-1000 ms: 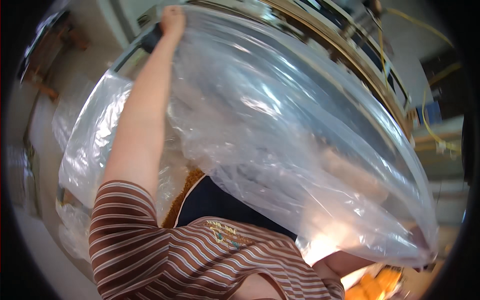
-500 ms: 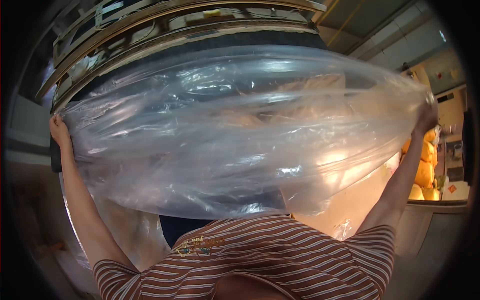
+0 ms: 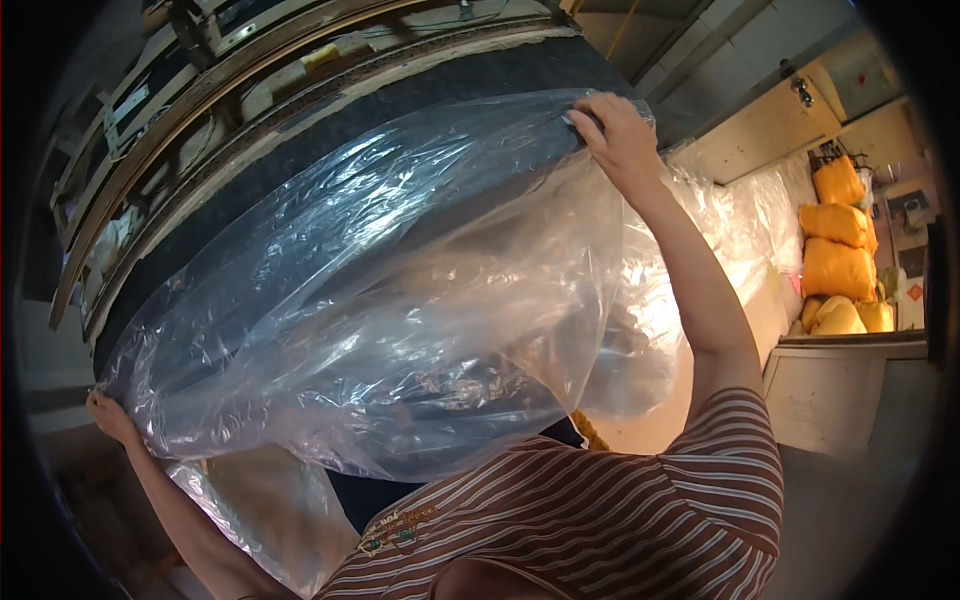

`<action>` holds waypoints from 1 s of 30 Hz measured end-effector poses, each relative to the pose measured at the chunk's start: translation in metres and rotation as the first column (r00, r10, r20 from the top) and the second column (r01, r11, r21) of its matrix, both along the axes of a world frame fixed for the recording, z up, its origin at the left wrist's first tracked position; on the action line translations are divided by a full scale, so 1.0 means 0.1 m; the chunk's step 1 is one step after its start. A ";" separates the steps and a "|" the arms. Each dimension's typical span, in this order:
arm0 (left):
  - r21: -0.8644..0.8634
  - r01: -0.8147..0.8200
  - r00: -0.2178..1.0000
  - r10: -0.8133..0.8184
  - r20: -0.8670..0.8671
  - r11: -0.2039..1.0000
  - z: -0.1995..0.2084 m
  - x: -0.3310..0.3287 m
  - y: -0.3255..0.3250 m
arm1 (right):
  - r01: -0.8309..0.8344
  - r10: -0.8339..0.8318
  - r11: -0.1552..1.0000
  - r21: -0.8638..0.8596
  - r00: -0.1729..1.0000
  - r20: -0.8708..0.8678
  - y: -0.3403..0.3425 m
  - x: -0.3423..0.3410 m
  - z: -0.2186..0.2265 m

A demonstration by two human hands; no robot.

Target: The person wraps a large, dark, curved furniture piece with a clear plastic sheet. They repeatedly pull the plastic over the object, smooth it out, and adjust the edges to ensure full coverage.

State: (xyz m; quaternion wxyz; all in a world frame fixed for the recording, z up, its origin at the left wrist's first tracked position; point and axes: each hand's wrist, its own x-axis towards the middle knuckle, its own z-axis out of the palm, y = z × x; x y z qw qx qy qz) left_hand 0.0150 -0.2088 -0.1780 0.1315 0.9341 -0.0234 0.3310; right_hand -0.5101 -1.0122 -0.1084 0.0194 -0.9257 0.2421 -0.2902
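Observation:
A large, crinkled sheet of clear plastic [image 3: 400,290] stretches between my two hands, over a dark worktop. Far out at the left, my left hand [image 3: 112,418] grips one end of it, fingers closed on the plastic. Up at the far right, my right hand [image 3: 618,140] pinches the opposite corner near the worktop's far edge. From there the plastic slants down and hangs in folds toward my body. Part of the dark worktop [image 3: 520,75] shows beyond the film and dimly through it.
A wooden-railed frame [image 3: 200,130] with a small yellow block [image 3: 320,57] runs along the far side. More clear plastic lies to the right on a lit surface [image 3: 650,432]. Stacked orange bundles [image 3: 838,265] stand at the far right. Another clear plastic piece [image 3: 265,510] hangs at lower left.
My right hand has swung inward and away from me, from the far right, carrying its plastic corner. My left hand has come lower and nearer. The plastic has slackened from its tight stretch.

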 end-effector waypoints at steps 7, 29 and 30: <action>-0.055 0.003 0.999 -0.005 -0.038 0.998 -0.06 -0.06 -0.10 | -0.066 0.096 0.991 -0.117 0.958 0.269 -0.33 0.31 -0.15; -0.779 0.056 0.964 -0.237 -0.121 0.624 0.78 -1.29 1.08 | -0.056 0.121 0.862 0.503 0.988 -0.097 -0.11 -0.03 0.13; -0.797 0.049 0.952 -0.270 -0.146 0.603 0.74 -1.30 1.17 | -0.058 0.187 0.797 0.601 0.970 -0.155 -0.23 -0.01 0.12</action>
